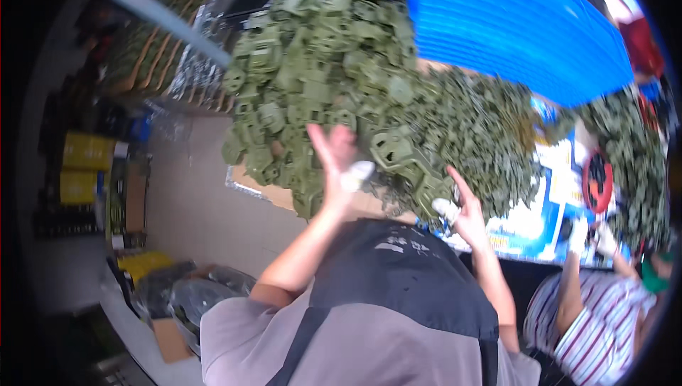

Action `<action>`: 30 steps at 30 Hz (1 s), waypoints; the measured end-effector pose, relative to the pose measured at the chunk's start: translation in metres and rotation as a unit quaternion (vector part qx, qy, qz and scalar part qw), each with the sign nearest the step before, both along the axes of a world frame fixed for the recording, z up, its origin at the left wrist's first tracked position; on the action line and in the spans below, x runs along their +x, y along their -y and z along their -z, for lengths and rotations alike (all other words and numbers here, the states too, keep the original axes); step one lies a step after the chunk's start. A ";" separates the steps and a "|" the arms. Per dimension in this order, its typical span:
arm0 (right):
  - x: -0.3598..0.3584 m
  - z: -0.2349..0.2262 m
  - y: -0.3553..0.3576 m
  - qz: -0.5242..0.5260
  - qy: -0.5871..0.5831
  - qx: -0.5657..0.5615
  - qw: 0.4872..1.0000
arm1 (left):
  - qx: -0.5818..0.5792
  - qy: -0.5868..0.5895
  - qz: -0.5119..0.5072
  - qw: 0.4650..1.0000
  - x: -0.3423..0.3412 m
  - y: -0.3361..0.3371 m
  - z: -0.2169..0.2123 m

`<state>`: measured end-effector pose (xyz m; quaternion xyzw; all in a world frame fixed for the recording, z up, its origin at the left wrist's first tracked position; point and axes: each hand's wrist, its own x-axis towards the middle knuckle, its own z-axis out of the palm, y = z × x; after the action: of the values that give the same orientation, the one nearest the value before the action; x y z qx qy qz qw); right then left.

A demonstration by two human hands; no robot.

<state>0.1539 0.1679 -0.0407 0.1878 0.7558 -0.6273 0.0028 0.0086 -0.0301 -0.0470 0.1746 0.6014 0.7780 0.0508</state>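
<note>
My left hand [339, 162] is over the near edge of a heap of olive-green plastic parts [312, 66]. Its fingers are spread, partly smeared by motion, and a white wrap covers one fingertip. No part shows in it. Between my two hands is a larger green plastic frame [412, 165] with cut-out openings, lying slantwise. At its right end is my right hand [469, 219], index finger stretched out and the thumb side wrapped in white. Its fingers look apart, close beside the frame; whether they touch it is unclear.
A heap of smaller green pieces [490, 137] spreads to the right. A blue corrugated sheet [518, 23] stands behind. At the right a co-worker in a striped shirt [597, 322] has white-gloved hands near a red ring-shaped thing [598, 181]. Yellow boxes [87, 165] stand left.
</note>
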 end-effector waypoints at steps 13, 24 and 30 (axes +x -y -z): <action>0.033 -0.011 0.010 -0.243 0.078 0.149 0.955 | -0.475 -0.202 0.534 0.669 0.041 -0.018 -0.016; 0.048 -0.007 0.031 -0.264 0.059 0.315 0.910 | -0.471 -0.134 0.543 0.682 0.038 -0.020 -0.011; 0.039 0.018 0.018 -0.176 0.081 0.079 0.978 | -0.483 -0.135 0.543 0.673 0.036 -0.021 -0.006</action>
<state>0.1930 0.1496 -0.0582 0.1016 0.8212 -0.5384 0.1594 0.0447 -0.0089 -0.0414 0.5243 0.6928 0.1822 0.4603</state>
